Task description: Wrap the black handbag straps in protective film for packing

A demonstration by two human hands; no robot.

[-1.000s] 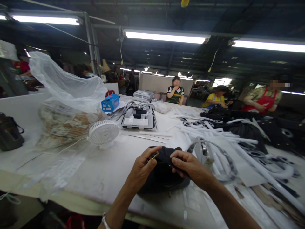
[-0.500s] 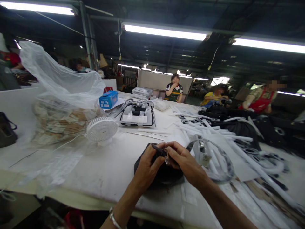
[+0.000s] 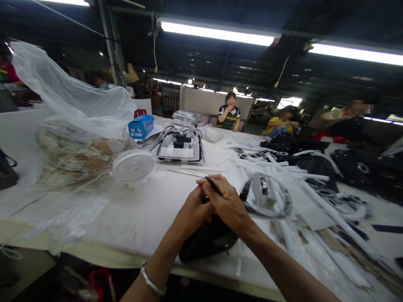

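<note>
My hands meet above a glossy black item (image 3: 209,239), perhaps a bag, that sits near the table's front edge. My right hand (image 3: 228,201) is closed on a narrow black strap (image 3: 213,185), whose end pokes up between thumb and fingers. Pressed against it, my left hand (image 3: 193,209) has its fingers curled under my right palm. Whatever those fingers hold is hidden. A silver bangle (image 3: 151,279) circles my left wrist. Just right of my hands lies a clear bag with a coiled grey tube (image 3: 285,205).
A white fan (image 3: 132,167) stands left, before a large clear bag of brownish pieces (image 3: 78,151). Behind it are a blue box (image 3: 141,127) and a black-edged tray (image 3: 179,154). White tubes (image 3: 315,197) and black rings cover the right side. Several people sit or stand beyond.
My right hand has moved left over my left hand, and the hands now overlap. The small shiny piece between my fingers is now hidden. The view has shifted slightly.
</note>
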